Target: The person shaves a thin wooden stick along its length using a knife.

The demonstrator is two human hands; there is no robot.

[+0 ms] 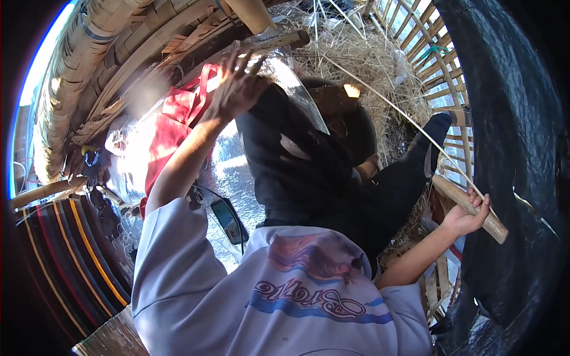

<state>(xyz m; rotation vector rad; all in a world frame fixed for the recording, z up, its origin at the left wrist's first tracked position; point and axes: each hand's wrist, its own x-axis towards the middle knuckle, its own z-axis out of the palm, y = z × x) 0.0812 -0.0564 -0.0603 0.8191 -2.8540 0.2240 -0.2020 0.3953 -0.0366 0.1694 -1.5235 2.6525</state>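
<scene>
My left hand (237, 89) is raised at upper left with its fingers spread. It seems to hold nothing and is nearest to a dark-ended wooden stick (279, 43) and red cloth (172, 121). At the right, my right hand (466, 218) is closed around a thick, pale wooden handle (454, 194). A narrow grey piece shows near the handle's far end; I cannot tell if it is a blade. A long, thin pale strip (392, 101) runs from the fingers of that hand up and left toward the straw.
My dark-trousered legs (297, 160) are spread in front. A phone (228, 221) with a cable lies on shiny silver sheeting (234, 163). Between my legs stands a dark round container (362, 133). Straw (356, 65), woven bamboo (83, 65), black plastic sheeting (504, 89) and striped cloth (77, 261) surround me.
</scene>
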